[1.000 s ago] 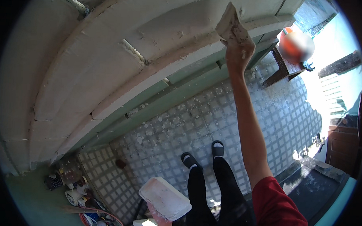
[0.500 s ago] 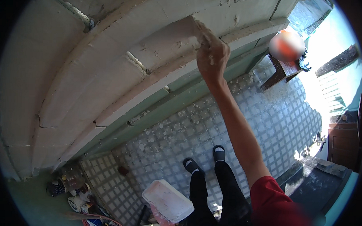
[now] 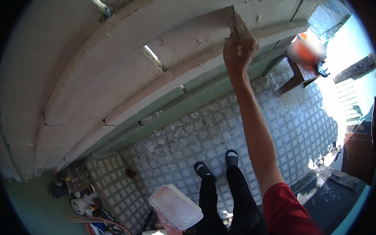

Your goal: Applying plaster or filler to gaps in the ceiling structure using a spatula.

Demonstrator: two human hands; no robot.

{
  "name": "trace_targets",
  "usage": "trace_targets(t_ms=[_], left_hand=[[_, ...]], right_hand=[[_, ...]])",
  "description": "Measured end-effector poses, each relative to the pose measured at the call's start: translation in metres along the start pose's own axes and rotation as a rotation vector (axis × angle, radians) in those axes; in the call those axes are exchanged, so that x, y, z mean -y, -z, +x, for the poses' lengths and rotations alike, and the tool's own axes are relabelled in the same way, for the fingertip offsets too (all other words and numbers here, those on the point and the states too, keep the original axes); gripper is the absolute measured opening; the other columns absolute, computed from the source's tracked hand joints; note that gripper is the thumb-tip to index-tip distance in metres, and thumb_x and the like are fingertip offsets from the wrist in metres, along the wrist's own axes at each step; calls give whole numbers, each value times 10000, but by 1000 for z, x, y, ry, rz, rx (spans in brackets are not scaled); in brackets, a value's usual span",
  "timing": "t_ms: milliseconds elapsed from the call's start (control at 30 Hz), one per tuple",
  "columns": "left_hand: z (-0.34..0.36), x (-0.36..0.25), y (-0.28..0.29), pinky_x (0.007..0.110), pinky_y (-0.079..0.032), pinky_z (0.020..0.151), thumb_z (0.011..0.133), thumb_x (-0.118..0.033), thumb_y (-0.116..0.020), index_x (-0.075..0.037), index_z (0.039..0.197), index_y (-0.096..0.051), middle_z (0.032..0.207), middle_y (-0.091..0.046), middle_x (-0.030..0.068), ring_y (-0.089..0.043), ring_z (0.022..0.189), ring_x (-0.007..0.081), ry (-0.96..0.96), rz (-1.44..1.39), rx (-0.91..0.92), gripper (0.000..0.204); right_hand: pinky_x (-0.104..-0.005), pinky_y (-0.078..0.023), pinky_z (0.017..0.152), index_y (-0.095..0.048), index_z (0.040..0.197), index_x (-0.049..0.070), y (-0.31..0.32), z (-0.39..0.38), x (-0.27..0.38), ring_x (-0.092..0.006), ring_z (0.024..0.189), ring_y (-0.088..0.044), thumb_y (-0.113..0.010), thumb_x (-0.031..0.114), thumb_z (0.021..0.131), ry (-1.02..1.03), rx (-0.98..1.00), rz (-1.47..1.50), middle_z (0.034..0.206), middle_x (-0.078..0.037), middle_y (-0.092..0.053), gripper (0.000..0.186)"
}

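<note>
Head view: fingers of the right hand are curled closed around a flat, smeared tool, its edge jutting beyond them at the pale panelled wall. Well below those fingers, the left hand supports a whitish tray, its own fingers mostly hidden, their opening impossible to tell.

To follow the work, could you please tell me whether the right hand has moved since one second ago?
Yes, leftward: the right hand is nearer the narrow slot in the pale surface than it was.
</note>
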State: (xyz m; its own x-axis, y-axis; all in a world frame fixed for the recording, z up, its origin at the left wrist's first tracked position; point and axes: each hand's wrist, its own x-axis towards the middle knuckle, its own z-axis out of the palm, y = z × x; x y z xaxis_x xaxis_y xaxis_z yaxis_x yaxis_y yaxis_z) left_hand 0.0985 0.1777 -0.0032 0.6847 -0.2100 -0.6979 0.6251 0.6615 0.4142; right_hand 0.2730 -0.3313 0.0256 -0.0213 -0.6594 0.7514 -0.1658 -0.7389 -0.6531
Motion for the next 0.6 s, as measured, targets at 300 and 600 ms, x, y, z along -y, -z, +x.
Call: trace_targets(t_ms=[300,600], left_hand=[[-6,-10,13,499,-525,927,968,-449,-493,-116,1431,-409,1365,-529,80,-576,1160,317,-21,-44,-34,577],[-14,-8,29,483,-515,946,952,-460,-519,-118,1410,-440,1344,-550,72,-588,1140,317,-120,55,-197,577]], right_hand=[[-361,-580,833,-609,1281,175,-11,-95,35,-253,1117,-635,-693,49,710,416,589,-60,1281,-96,-615,591],[-385,-518,920,-603,1298,218,-7,-39,59,-251,1181,-599,-707,21,745,555,423,-51,1268,-25,-636,597]])
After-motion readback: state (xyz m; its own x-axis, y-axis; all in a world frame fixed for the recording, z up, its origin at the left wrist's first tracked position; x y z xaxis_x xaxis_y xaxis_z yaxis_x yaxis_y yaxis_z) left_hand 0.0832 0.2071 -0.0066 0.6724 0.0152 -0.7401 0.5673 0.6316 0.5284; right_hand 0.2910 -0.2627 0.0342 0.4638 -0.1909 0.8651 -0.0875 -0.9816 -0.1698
